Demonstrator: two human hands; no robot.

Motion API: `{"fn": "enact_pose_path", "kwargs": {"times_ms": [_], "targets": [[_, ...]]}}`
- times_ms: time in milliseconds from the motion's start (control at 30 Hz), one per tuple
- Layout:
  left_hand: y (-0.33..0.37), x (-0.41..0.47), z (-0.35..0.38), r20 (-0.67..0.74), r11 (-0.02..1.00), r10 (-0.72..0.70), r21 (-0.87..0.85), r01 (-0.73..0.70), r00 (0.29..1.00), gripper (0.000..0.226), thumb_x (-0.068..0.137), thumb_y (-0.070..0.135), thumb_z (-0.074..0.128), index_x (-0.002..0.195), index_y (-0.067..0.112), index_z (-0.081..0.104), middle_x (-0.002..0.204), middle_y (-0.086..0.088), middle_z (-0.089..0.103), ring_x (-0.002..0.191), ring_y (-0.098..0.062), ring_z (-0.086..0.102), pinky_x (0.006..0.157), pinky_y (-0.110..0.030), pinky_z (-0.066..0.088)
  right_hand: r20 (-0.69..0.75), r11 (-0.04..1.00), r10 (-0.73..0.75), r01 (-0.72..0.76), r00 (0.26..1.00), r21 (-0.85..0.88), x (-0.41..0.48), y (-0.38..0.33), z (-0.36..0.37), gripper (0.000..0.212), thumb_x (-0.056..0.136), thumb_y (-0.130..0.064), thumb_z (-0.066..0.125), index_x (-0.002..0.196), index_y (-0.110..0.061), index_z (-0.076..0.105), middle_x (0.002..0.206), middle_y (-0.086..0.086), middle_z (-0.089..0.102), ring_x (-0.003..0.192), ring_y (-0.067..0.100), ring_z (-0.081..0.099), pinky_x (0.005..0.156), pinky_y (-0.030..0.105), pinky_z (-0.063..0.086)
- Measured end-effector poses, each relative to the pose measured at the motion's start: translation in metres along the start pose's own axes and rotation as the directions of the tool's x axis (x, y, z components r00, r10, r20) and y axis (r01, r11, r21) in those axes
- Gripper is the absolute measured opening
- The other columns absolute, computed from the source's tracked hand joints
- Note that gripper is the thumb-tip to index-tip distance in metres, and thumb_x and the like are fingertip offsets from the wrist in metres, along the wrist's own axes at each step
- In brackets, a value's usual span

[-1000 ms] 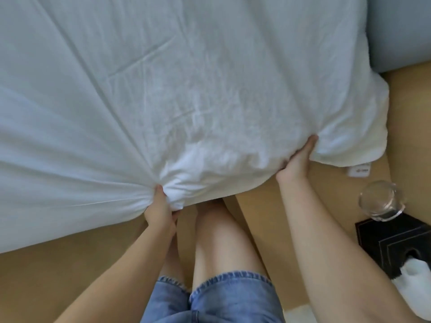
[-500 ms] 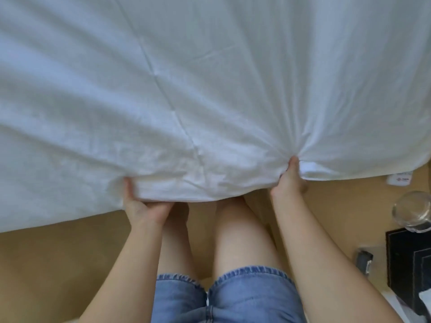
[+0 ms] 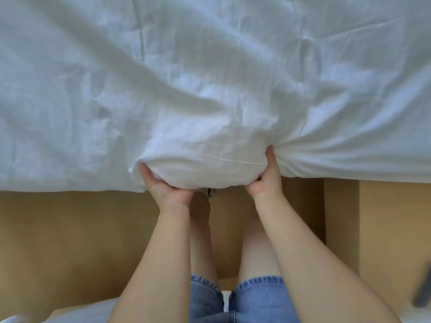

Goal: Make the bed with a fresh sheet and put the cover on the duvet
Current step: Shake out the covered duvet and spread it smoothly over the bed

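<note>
Filling the whole top half of the view, a white duvet is spread out wide, with many soft folds and creases. Its near edge is held up in the middle, where a thick, puffy lump is bunched between the two hands.

The left hand is placed under the left end of the lump, palm up. Its fingers are curled up round the cloth, so the lump is gripped from below. The right hand is closed on the right end. Its thumb is pressed up against the cloth, and the other fingers are tucked under it. The hands are kept apart, with the lump between them. A thin seam is seen running across the lump from one hand toward the other. Tight folds are pulled out to the right from the right hand.

On both sides of the hands the duvet's edge runs almost straight across and hangs above a tan wood floor. Wide floor is seen to the left and right of the arms. Two legs in denim shorts are seen below the hands, close to the edge. Some white cloth lies at the bottom left. A dark thing at the right border is too blurred to be told.
</note>
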State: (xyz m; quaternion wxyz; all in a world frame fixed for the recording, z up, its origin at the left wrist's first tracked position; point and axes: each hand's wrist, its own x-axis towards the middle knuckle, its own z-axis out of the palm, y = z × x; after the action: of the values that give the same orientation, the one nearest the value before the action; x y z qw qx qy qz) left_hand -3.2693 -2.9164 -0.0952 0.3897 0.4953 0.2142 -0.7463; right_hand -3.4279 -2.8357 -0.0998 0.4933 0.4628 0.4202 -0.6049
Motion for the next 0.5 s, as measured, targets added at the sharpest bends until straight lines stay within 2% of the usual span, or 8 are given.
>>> {"fn": "enact_pose_path", "kwargs": {"times_ms": [67, 133, 200, 267, 333, 367, 433, 500], "targets": [[0.017, 0.002, -0.006, 0.000, 1.000, 0.028, 0.013, -0.028, 1.000, 0.047, 0.071, 0.059, 0.065, 0.088, 0.017, 0.079, 0.105, -0.006, 0.072, 0.097, -0.034, 0.067, 0.078, -0.052, 0.054, -0.178, 0.994, -0.107, 0.099, 0.978, -0.054, 0.002, -0.004, -0.013, 0.037, 0.089, -0.034, 0.063, 0.122, -0.018, 0.061, 0.118, 0.008, 0.067, 0.106, 0.031, 0.064, 0.093, 0.050, 0.050], [0.034, 0.001, -0.010, -0.015, 0.998, 0.064, -0.005, -0.064, 0.998, 0.043, 0.074, 0.057, 0.063, 0.087, 0.019, 0.079, 0.104, -0.004, 0.072, 0.096, -0.031, 0.068, 0.076, -0.048, 0.055, -0.349, 0.975, -0.213, 0.174, 0.913, -0.140, 0.002, -0.005, -0.022, 0.041, 0.082, -0.032, 0.072, 0.120, -0.019, 0.060, 0.115, 0.006, 0.068, 0.099, 0.030, 0.066, 0.087, 0.049, 0.053], [0.053, -0.002, -0.011, -0.037, 0.997, 0.082, 0.008, -0.082, 0.996, 0.038, 0.080, 0.051, 0.062, 0.099, 0.021, 0.076, 0.115, -0.003, 0.069, 0.108, -0.029, 0.064, 0.090, -0.047, 0.051, -0.442, 0.963, -0.265, 0.214, 0.857, -0.162, 0.001, 0.005, -0.018, 0.050, 0.075, -0.037, 0.078, 0.119, -0.021, 0.060, 0.108, 0.003, 0.069, 0.094, 0.028, 0.068, 0.083, 0.048, 0.056], [0.072, -0.013, -0.014, 0.005, 0.995, -0.003, 0.103, 0.003, 1.000, 0.033, 0.078, 0.041, 0.065, 0.104, 0.022, 0.073, 0.120, 0.000, 0.067, 0.115, -0.026, 0.060, 0.102, -0.046, 0.043, -0.340, 0.969, -0.245, 0.218, 0.908, -0.118, -0.002, 0.021, -0.010, 0.054, 0.078, -0.051, 0.071, 0.123, -0.024, 0.058, 0.112, 0.002, 0.069, 0.100, 0.029, 0.067, 0.087, 0.048, 0.054], [0.092, -0.038, -0.028, 0.085, 0.964, -0.054, 0.263, 0.030, 0.995, 0.029, 0.077, 0.037, 0.067, 0.101, 0.024, 0.075, 0.116, 0.004, 0.068, 0.113, -0.022, 0.062, 0.098, -0.044, 0.047, -0.142, 0.981, -0.191, 0.184, 0.971, -0.062, -0.005, 0.041, -0.010, 0.056, 0.082, -0.064, 0.056, 0.125, -0.027, 0.059, 0.118, 0.003, 0.067, 0.108, 0.030, 0.064, 0.094, 0.049, 0.049], [0.103, -0.053, -0.039, 0.082, 0.931, -0.022, 0.364, -0.010, 0.996, 0.025, 0.079, 0.037, 0.065, 0.101, 0.028, 0.074, 0.113, 0.006, 0.069, 0.109, -0.019, 0.064, 0.092, -0.041, 0.051, -0.067, 0.987, -0.161, 0.159, 0.985, -0.036, -0.008, 0.052, -0.013, 0.059, 0.081, -0.068, 0.053, 0.124, -0.028, 0.061, 0.120, 0.004, 0.066, 0.110, 0.031, 0.063, 0.096, 0.050, 0.048], [0.119, -0.075, -0.059, -0.048, 0.820, 0.185, 0.558, -0.128, 0.982, 0.020, 0.087, 0.031, 0.060, 0.101, 0.030, 0.073, 0.106, 0.008, 0.071, 0.097, -0.014, 0.067, 0.073, -0.030, 0.057, 0.088, 0.996, -0.088, 0.089, 0.992, -0.008, -0.017, 0.073, -0.014, 0.064, 0.075, -0.071, 0.058, 0.123, -0.029, 0.063, 0.124, 0.004, 0.064, 0.112, 0.033, 0.061, 0.097, 0.051, 0.046], [0.123, -0.066, -0.067, -0.304, 0.725, 0.443, 0.675, -0.137, 0.844, 0.025, 0.090, 0.028, 0.061, 0.114, 0.021, 0.066, 0.114, 0.001, 0.068, 0.097, -0.016, 0.065, 0.071, -0.030, 0.056, 0.185, 1.000, 0.002, 0.000, 0.983, -0.007, -0.022, 0.099, -0.007, 0.069, 0.069, -0.069, 0.064, 0.124, -0.027, 0.062, 0.125, 0.006, 0.063, 0.113, 0.034, 0.060, 0.096, 0.052, 0.046]]}}
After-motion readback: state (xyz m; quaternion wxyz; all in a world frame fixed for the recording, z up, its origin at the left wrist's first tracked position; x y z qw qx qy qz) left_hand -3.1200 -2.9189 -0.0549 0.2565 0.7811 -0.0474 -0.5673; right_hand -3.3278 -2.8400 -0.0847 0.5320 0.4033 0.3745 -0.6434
